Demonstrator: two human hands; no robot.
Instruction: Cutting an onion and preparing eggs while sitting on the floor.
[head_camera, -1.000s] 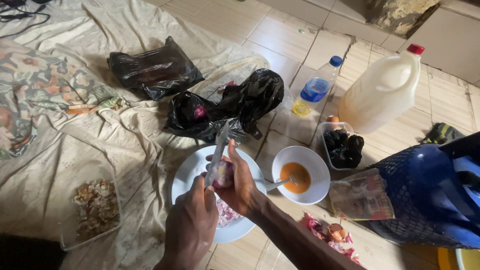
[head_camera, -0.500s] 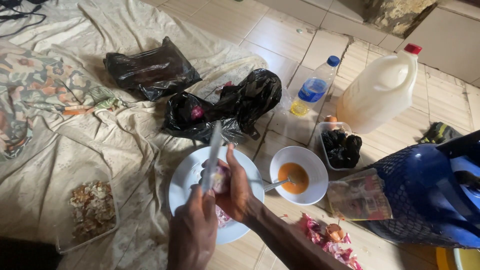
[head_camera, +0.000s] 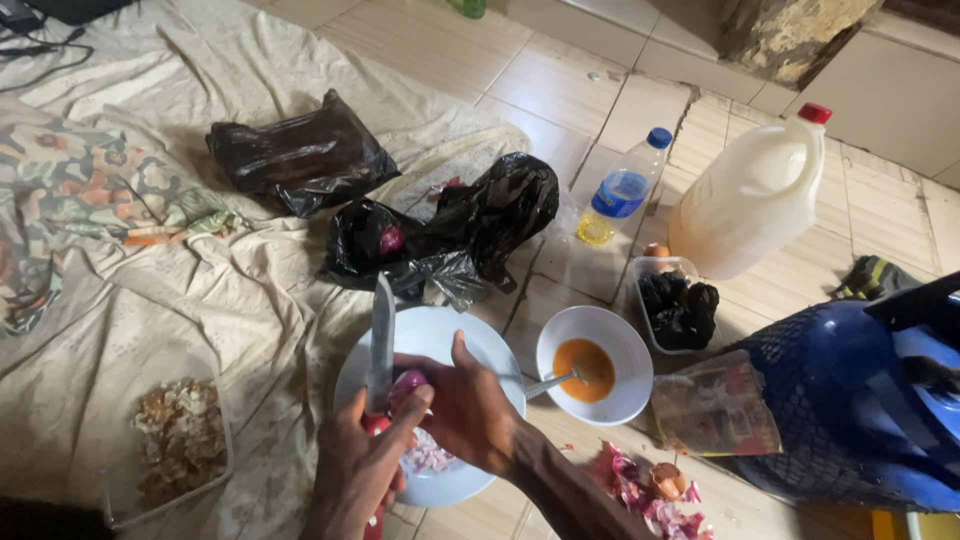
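My left hand (head_camera: 358, 468) grips a knife (head_camera: 381, 338) by its red handle, with the blade pointing up and away from me. My right hand (head_camera: 470, 405) reaches in from the lower right and holds a peeled purple onion (head_camera: 405, 384) right beside the blade. Both hands hover over a white plate (head_camera: 440, 335) on the floor. A small pile of chopped onion pieces (head_camera: 430, 455) lies on the plate under my right hand.
Right of the plate stands a white bowl (head_camera: 625, 385) of orange liquid with a spoon. Behind are black plastic bags (head_camera: 490, 210), a small water bottle (head_camera: 618, 190), a white jug (head_camera: 750, 200) and a clear tub (head_camera: 680, 305). Onion peels (head_camera: 650, 490) litter the tiles. A blue netted object (head_camera: 850, 390) fills the right.
The knife blade has swung from leaning right over the onion to standing upright at its left. My hands have dropped lower in the view.
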